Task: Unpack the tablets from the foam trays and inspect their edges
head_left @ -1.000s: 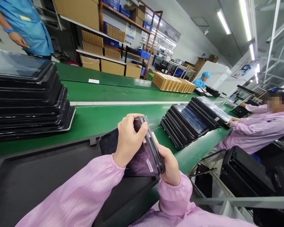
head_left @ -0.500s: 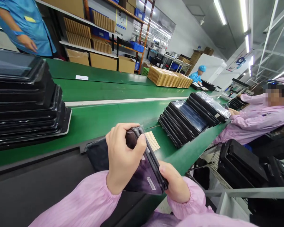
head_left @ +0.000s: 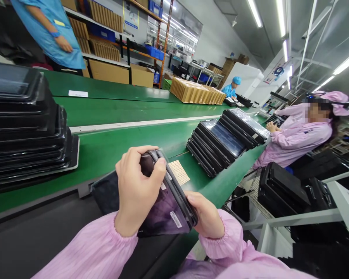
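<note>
Tilted in front of me is a small stack of black tablet-like panels (head_left: 166,211), glossy on the near face and with a white label near the lower corner. My left hand (head_left: 138,182) grips its upper end, fingers over the top edge and thumb on the side. At the lower right corner my right hand (head_left: 206,215) is closed on the same stack, its fingers partly hidden behind. A dark, soft-looking flat piece (head_left: 106,193) lies left of my left hand. Just beyond the panels, a beige sheet of small dots (head_left: 179,173) rests on the green bench.
A tall stack of black panels (head_left: 26,135) stands at left; leaning rows of similar panels (head_left: 209,145) are at right. Cardboard pieces (head_left: 196,91) line the far side. A pink-sleeved person (head_left: 302,133) works at right beside a rack of black cases (head_left: 282,190). Another person (head_left: 50,35) stands far left.
The whole view has shifted, so most things appear further left. Both hands keep their hold on the panels, at nearly the same tilt. The person at right has turned slightly.
</note>
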The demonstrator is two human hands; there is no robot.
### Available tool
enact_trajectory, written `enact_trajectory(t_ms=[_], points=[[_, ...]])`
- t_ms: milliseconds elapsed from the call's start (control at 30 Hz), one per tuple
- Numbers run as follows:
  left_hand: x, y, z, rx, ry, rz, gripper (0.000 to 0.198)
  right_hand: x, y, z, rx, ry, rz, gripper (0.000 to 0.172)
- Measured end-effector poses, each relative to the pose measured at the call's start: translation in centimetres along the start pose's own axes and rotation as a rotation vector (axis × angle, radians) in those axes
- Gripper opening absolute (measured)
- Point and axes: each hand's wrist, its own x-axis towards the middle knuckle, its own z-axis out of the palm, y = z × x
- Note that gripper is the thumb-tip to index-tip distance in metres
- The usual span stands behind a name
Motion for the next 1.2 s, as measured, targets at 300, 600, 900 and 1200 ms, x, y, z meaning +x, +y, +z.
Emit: enact_trajectory(t_ms=[300, 600, 900, 1200], points=[[1.0, -0.6, -0.3, -0.064, 0.035, -0.101, 0.03, 1.3, -0.4, 0.4, 0.165, -0.065, 0.033, 0.039], [1.2, -0.8, -0.4, -0.068, 0.041, -0.14, 0.031, 1.7, -1.0, 0.1, 0.06, -0.099, -0.022, 0.034], [0.9, -0.8, -0.4, -0.009, 0.025, -0.065, 0.025, 1.7, -1.2, -0.2, -0.09, -0.035, 0.027, 0.047], [0.2, -0.3, -0.5, 0.012, 0.003, -0.026, 0.021, 1.3, -0.7, -0.3, -0.059, -0.028, 0.017, 0.053]])
